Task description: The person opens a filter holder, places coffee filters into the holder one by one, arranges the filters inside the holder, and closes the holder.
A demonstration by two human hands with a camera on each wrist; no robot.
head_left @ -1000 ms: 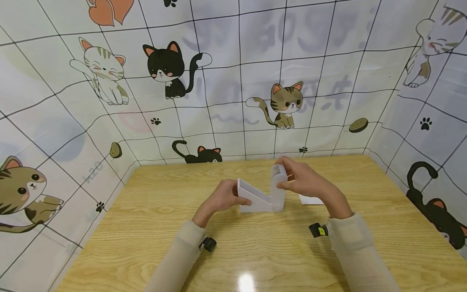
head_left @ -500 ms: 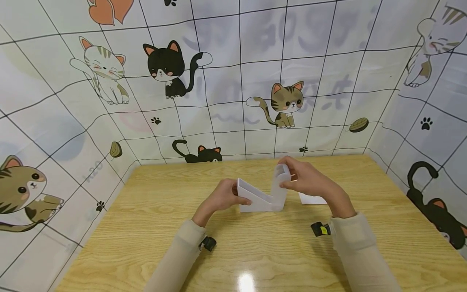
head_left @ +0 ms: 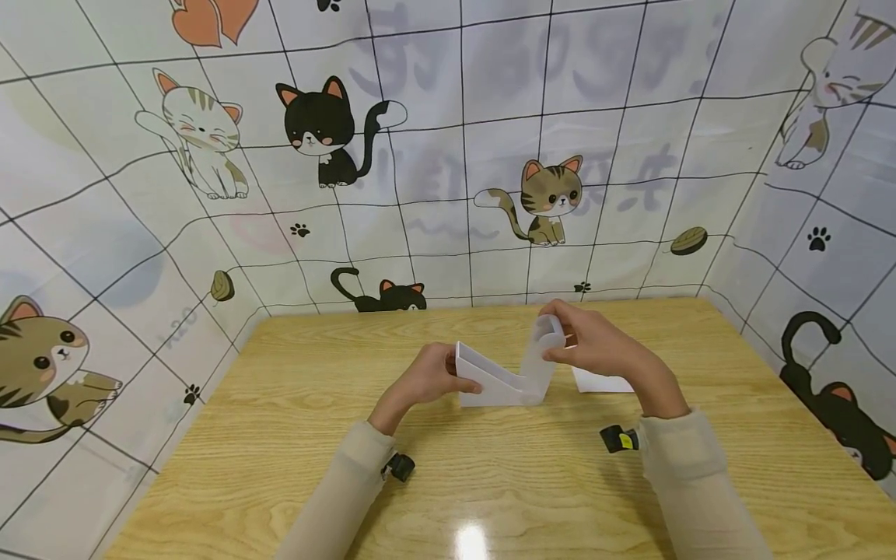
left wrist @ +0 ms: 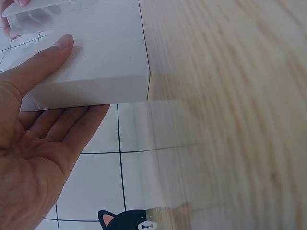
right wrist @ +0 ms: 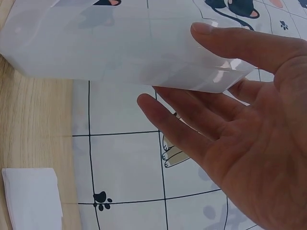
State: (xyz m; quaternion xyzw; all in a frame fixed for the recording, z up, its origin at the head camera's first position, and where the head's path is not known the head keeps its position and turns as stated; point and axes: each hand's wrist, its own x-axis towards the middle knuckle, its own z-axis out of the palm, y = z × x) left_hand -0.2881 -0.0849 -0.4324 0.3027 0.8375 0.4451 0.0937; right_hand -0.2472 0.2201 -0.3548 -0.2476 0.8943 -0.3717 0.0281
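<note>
On the wooden table (head_left: 490, 467), white box (head_left: 495, 391); left hand (head_left: 430, 375) pinches its tall end. Right hand (head_left: 598, 344) pinches the upper end of tilted translucent container (head_left: 537, 373), at box's low end.

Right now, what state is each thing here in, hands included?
white holder: resting on the table, sloped top open
frosted sleeve: tilted, upper end open
white paper: lying flat
left hand: gripping the white holder
right hand: holding the frosted sleeve near its upper end
</note>
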